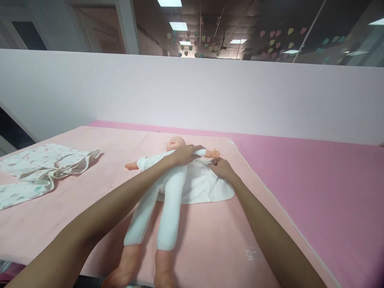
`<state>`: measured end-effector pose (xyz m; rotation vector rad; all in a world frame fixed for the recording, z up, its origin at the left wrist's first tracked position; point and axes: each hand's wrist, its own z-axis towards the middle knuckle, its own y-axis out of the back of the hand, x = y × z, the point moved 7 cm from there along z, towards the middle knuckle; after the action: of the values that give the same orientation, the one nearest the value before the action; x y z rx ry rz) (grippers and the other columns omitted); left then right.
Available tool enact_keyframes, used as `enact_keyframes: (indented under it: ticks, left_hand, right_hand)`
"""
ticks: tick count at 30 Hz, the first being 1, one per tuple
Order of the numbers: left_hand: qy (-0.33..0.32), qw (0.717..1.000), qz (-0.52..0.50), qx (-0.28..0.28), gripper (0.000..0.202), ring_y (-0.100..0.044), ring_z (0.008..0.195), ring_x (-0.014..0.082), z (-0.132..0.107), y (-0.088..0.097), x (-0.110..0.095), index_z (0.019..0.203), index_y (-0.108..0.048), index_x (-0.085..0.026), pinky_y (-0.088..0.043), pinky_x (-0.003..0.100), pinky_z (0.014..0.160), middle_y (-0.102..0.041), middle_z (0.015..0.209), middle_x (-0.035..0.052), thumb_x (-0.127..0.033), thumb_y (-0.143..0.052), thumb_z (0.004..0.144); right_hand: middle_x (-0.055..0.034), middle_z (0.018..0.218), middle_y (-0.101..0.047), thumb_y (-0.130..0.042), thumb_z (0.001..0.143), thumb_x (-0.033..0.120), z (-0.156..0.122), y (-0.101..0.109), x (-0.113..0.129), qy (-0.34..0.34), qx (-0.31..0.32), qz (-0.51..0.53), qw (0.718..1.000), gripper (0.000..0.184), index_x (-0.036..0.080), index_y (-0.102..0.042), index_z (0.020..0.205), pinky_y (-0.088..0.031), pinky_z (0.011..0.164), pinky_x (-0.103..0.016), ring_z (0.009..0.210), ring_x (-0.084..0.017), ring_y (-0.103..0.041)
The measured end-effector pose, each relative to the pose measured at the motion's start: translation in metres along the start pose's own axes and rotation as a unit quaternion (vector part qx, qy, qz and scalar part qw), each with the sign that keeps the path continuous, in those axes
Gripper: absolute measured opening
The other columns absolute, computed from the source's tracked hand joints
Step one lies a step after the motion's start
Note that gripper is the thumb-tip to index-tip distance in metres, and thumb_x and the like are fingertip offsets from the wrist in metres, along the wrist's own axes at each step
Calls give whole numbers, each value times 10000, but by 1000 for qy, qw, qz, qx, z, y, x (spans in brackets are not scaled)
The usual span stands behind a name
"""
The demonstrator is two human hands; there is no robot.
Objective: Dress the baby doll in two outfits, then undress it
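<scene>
- Your doll (171, 200) lies face up at the centre of the frame, head toward the top, bare feet at the lower edge, arms spread to either side
- Your left hand (183, 155) rests over the doll's upper chest and the arm at the right; you cannot tell from here whether its grip is closed on that arm
- Your right hand (223, 168), right of centre, has a narrow grip, thumb and fingers pinching the white cloth (201, 184) near its upper edge
- That cloth spreads out from under the doll toward the right
- A patterned cloth (57, 158) lies crumpled at the left, on the pale pink blanket (102, 188)
</scene>
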<state>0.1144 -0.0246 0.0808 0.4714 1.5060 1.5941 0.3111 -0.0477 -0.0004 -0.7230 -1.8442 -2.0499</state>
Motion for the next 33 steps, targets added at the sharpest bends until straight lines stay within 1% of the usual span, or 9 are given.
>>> enact_keyframes:
  ticks: [4,8,12,15,18,22,26,30,33]
  left_hand:
    - [5,998,31,48,394,-720,993,274,3,1,-1,1376,-622,-270,-506,334,833,-740,1174,109,-351,-478,1018]
    - [64,990,71,103,349,-733,919,278,8,-1,0,1312,-654,-275,-507,337,779,-767,1120,105,-342,-522,996]
    - [119,978,111,131,350,-736,902,311,9,6,2,1285,-688,-316,-526,395,795,-780,1115,111,-369,-594,952]
    - [157,967,146,137,345,-737,920,350,9,10,4,1228,-733,-296,-530,452,821,-781,1108,138,-299,-655,892]
    - [158,963,156,153,329,-727,1022,392,15,0,-1,1178,-760,-260,-526,489,873,-775,1155,167,-292,-683,860]
    - [123,963,146,190,393,-710,1125,403,27,-32,-19,1213,-748,-244,-528,500,940,-771,1227,159,-427,-681,872]
    - [129,965,145,175,531,-687,1209,378,30,-43,-23,1339,-669,-182,-536,451,970,-721,1331,194,-520,-603,934]
    - [120,972,146,141,668,-629,1295,368,19,-28,-8,1373,-610,-159,-519,415,1002,-693,1354,193,-624,-652,895]
    - [91,979,135,124,612,-624,1279,353,7,-22,6,1305,-611,-168,-512,392,982,-697,1320,173,-623,-672,900]
  right_hand:
    - [-56,971,-761,-616,889,348,4,3,-7,-17,5,22,1000,153,234,-653,985,-426,679,-273,854,-227,-678]
    - [-71,1010,-760,-560,897,312,6,5,-9,-22,3,37,999,123,234,-647,938,-411,698,-281,878,-239,-656]
    - [-65,1043,-755,-467,938,311,7,8,-10,-33,-7,61,998,204,237,-656,953,-425,727,-280,923,-234,-652]
    - [-65,1052,-749,-421,947,300,6,9,-10,-39,-16,78,996,245,233,-657,952,-445,753,-279,932,-222,-650]
    - [-79,1060,-745,-433,939,303,3,11,-8,-45,-28,84,995,234,227,-653,956,-459,762,-291,930,-229,-650]
    - [-79,1063,-747,-436,958,321,-3,15,0,-41,-44,74,995,218,233,-633,992,-460,730,-287,928,-228,-662]
    - [-57,997,-737,-470,970,334,-9,17,16,-9,-53,29,998,167,237,-600,1009,-426,684,-279,871,-217,-659]
    - [-74,931,-709,-546,965,347,-16,20,32,31,-66,-47,996,151,220,-575,1042,-355,664,-301,833,-244,-633]
    - [-101,895,-695,-510,1004,342,-22,19,44,53,-75,-96,991,162,201,-572,1054,-304,658,-317,807,-266,-621]
